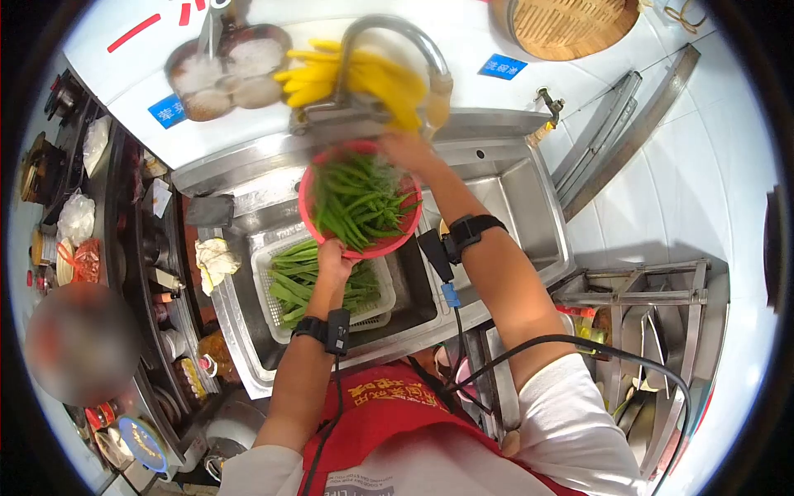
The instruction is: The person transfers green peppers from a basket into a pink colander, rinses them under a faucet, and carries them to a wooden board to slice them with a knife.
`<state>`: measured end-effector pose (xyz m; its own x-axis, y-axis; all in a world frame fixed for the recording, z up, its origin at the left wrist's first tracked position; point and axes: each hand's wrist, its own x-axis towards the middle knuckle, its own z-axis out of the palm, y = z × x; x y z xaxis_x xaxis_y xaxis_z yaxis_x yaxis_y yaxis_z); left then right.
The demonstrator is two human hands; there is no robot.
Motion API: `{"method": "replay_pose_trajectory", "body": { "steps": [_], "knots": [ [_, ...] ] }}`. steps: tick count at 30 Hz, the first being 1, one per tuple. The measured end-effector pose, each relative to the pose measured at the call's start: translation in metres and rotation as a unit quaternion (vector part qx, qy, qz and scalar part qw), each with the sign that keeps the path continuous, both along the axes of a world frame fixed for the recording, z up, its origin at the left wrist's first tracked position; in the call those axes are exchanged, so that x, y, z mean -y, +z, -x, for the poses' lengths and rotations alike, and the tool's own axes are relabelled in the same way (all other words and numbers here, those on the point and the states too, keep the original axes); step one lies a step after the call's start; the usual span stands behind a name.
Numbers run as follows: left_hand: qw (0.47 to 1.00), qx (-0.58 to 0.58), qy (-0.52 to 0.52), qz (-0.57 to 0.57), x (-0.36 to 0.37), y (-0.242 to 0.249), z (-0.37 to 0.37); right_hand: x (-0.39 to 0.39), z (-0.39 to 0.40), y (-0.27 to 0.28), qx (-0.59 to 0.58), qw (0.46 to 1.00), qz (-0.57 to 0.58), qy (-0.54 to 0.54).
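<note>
A red plastic basket (312, 217) full of long green chili peppers (356, 198) is held above the left sink bowl, under the tap (397, 23). My left hand (333, 263) is closed on its near rim. At the far right rim is my right hand (405, 151), closed around the edge and partly blurred. Water seems to run over the peppers, though the stream is smeared. Below the red basket, a white plastic basket (270, 306) sits in the sink with cut lengths of a green stalk-like vegetable (302, 281).
The steel double sink (517, 194) has a second bowl on the right. Yellow gloves (372, 78) hang behind the tap. A cloth (217, 263) lies on the left edge. Crowded shelves (124, 215) stand left, a metal rack (637, 289) right. A cable (571, 339) runs by my right arm.
</note>
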<state>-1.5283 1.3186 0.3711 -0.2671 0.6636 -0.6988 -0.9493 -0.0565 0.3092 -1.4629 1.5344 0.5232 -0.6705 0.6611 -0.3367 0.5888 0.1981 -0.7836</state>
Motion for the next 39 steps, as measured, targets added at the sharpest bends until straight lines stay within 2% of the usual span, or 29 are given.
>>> {"method": "replay_pose_trajectory", "body": {
  "steps": [1, 2, 4, 5, 10, 11, 12, 13, 14, 16, 17, 19, 20, 21, 22, 23, 25, 26, 28, 29, 31, 32, 33, 34, 35, 36, 37, 38, 39],
  "knots": [
    [1.0, -0.001, 0.0, 0.0, 0.0, -0.004, 0.0, 0.006, 0.004, 0.002, -0.114, 0.986, 0.087, -0.079],
    [1.0, -0.003, 0.002, -0.009, 0.001, -0.004, 0.0, 0.013, 0.0, 0.013, -0.115, 0.986, 0.088, -0.079],
    [1.0, -0.006, 0.008, -0.019, 0.0, -0.001, 0.002, 0.023, -0.008, 0.038, 0.131, 0.949, 0.269, 0.102],
    [1.0, -0.009, 0.008, 0.005, 0.0, 0.002, 0.001, 0.02, -0.005, 0.034, 0.132, 0.949, 0.269, 0.104],
    [0.999, -0.01, -0.011, -0.039, -0.001, -0.002, 0.001, -0.027, 0.002, -0.034, 0.031, 0.992, -0.12, 0.018],
    [1.0, -0.011, -0.008, -0.022, -0.001, 0.001, 0.001, -0.016, 0.001, -0.021, 0.03, 0.992, -0.118, 0.018],
    [1.0, -0.012, -0.004, -0.005, 0.0, 0.004, 0.001, 0.006, 0.0, 0.007, -0.027, 0.994, 0.11, 0.005],
    [1.0, -0.012, -0.003, -0.004, 0.0, 0.007, 0.001, 0.019, 0.0, 0.024, -0.083, 0.939, 0.332, -0.006],
    [1.0, -0.01, 0.0, 0.006, -0.001, 0.009, 0.001, 0.014, 0.001, 0.024, -0.083, 0.939, 0.333, -0.004],
    [1.0, -0.008, 0.005, 0.017, 0.0, 0.014, 0.001, -0.005, 0.003, 0.02, 0.277, 0.936, 0.18, 0.121],
    [1.0, -0.011, 0.002, 0.016, 0.0, 0.016, 0.001, -0.012, 0.008, 0.012, 0.277, 0.936, 0.18, 0.122],
    [1.0, -0.013, -0.007, 0.014, -0.001, 0.017, -0.001, -0.022, 0.015, -0.006, 0.189, 0.963, -0.179, 0.064],
    [1.0, -0.01, -0.006, 0.012, -0.001, 0.015, 0.0, -0.012, 0.014, 0.003, 0.189, 0.964, -0.179, 0.063],
    [1.0, -0.008, -0.004, 0.01, 0.0, 0.013, 0.001, 0.009, 0.011, 0.02, 0.032, 0.999, 0.002, 0.002],
    [1.0, -0.008, -0.003, 0.011, 0.0, 0.009, 0.001, 0.021, 0.01, 0.03, -0.126, 0.973, 0.184, -0.057],
    [1.0, -0.003, -0.006, 0.003, 0.0, 0.006, 0.002, 0.017, 0.008, 0.029, -0.126, 0.973, 0.184, -0.056],
    [1.0, 0.001, -0.005, -0.006, 0.0, 0.009, 0.003, 0.0, 0.001, 0.023, 0.129, 0.94, 0.301, 0.097],
    [1.0, -0.005, -0.01, 0.001, 0.001, 0.019, 0.002, -0.005, 0.003, 0.017, 0.131, 0.94, 0.301, 0.098],
    [1.0, -0.01, -0.017, 0.009, 0.001, 0.022, 0.0, -0.018, 0.005, 0.001, 0.17, 0.985, -0.024, 0.003],
    [1.0, -0.012, -0.017, 0.015, 0.0, 0.02, 0.0, -0.027, 0.005, -0.021, 0.17, 0.985, -0.025, 0.001],
    [1.0, -0.014, -0.016, 0.022, -0.001, 0.018, -0.001, -0.042, 0.007, -0.066, -0.151, 0.971, -0.097, 0.157],
    [1.0, -0.013, -0.012, 0.026, 0.0, 0.019, -0.001, -0.028, 0.006, -0.048, -0.151, 0.971, -0.097, 0.157],
    [0.999, -0.011, -0.007, 0.03, 0.0, 0.019, 0.0, -0.003, 0.005, -0.011, -0.126, 0.969, 0.172, 0.122],
    [0.999, -0.012, -0.005, 0.029, -0.001, 0.015, 0.001, 0.011, 0.007, 0.014, -0.091, 0.896, 0.428, 0.079],
    [0.999, 0.002, -0.001, 0.038, -0.002, 0.007, 0.003, 0.007, 0.01, 0.022, -0.09, 0.896, 0.428, 0.082],
    [0.999, 0.017, 0.002, 0.048, -0.002, 0.006, 0.004, -0.003, 0.012, 0.028, 0.147, 0.93, 0.116, 0.317],
    [0.998, 0.02, 0.003, 0.054, 0.008, 0.005, -0.001, -0.001, 0.01, 0.03, 0.351, 0.77, -0.216, 0.488],
    [0.999, 0.006, -0.001, 0.045, 0.009, 0.009, -0.002, -0.002, 0.01, 0.023, 0.351, 0.77, -0.216, 0.487],
    [0.999, -0.006, -0.007, 0.038, 0.008, 0.013, -0.003, -0.002, 0.01, 0.014, 0.234, 0.901, -0.221, 0.29]
  ]
}}
